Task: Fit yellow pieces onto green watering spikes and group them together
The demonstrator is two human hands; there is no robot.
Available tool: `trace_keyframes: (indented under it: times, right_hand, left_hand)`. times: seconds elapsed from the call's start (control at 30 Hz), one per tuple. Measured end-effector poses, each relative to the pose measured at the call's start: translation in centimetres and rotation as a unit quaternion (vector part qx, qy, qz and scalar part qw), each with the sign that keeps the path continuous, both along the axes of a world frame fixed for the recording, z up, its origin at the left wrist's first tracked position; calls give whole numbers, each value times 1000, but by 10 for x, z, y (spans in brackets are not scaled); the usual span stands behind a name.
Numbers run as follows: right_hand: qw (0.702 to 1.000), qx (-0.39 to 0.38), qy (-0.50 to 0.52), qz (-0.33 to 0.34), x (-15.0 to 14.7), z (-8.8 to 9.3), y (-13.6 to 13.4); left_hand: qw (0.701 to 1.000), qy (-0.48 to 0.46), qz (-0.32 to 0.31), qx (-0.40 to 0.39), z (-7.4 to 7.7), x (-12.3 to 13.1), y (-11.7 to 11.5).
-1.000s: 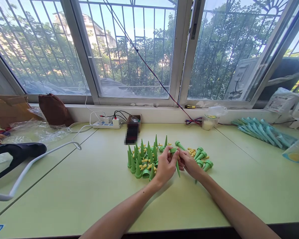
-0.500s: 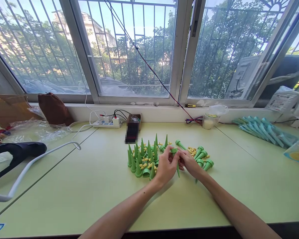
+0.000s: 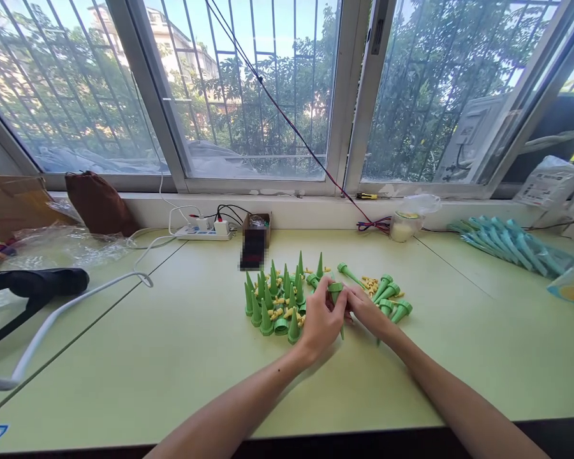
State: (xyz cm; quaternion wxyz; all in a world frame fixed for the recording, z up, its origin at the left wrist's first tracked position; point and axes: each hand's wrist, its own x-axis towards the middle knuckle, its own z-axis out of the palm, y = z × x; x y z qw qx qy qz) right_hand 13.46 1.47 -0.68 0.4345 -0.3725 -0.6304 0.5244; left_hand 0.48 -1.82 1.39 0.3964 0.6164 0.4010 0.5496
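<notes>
Clock directions taken with the paired hands as centre. Left hand [image 3: 321, 315]: thumb and fingers clamped on a green, ribbed-cap, cone-shaped plastic spike [image 3: 335, 288] — cap uppermost, tip showing below the hands toward 6 o'clock. Right hand [image 3: 363, 309]: close against the left, fingertips drawn in at the spike's side; what they pinch is hidden, so its grip cannot be told. Spike is held above the pale yellow-green, smooth-topped table [image 3: 172, 376].

At 9 to 10 o'clock: a cluster of green plastic cones [image 3: 266, 319], most upright on their caps, small yellow plastic fittings [image 3: 277, 313] among them. At 12 to 1 o'clock: one green long-tipped cone [image 3: 349, 274] on its side, near a heap of small yellow plastic pieces [image 3: 370, 284]. At 3 o'clock: several green capped cones [image 3: 402, 311] lying down — just beside the right hand.
</notes>
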Motion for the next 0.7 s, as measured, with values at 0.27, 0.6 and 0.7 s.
trace_keyframes:
  times: [0.27, 0.6, 0.7]
  right_hand:
    - [997, -63, 50, 18, 1, -9, 6]
    - [983, -143, 103, 49, 1, -3, 5]
    - [980, -160, 110, 53, 1, 1, 3]
  left_hand:
    - [998, 48, -7, 45, -8, -3, 6]
    - [993, 90, 8, 79, -10, -4, 9]
    - [993, 90, 6, 82, -10, -5, 10]
